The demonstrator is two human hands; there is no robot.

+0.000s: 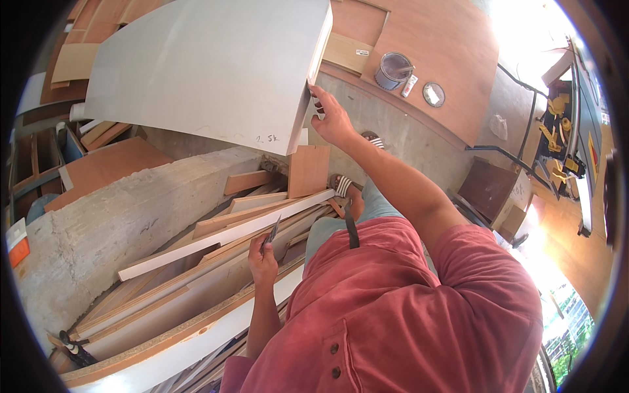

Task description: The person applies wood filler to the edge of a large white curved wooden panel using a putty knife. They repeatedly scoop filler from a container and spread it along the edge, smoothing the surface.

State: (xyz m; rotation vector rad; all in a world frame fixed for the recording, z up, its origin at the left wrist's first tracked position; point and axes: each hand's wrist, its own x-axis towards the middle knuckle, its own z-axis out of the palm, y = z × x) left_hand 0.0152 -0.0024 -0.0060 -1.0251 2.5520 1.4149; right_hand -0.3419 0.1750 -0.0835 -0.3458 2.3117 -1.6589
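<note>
My right hand (332,114) is at the near right corner edge of a large pale panel (206,69), its fingertips at the panel's side edge and the thumb apart from the fingers. Handwritten marks show near the panel's front corner. Lower and to the left, my left hand (264,259) is closed around a thin, pointed dark tool (273,232), perhaps a knife or blade; its handle is mostly hidden by the fingers. Beneath that hand lie stacked wooden boards and strips.
Wood offcuts (196,275) lie beside a rough concrete ledge (137,196). An open can (394,70) holding a stick, a tube (409,86) and a round lid (434,94) rest on a plywood sheet (457,59). A small plywood piece (309,172) stands near my feet.
</note>
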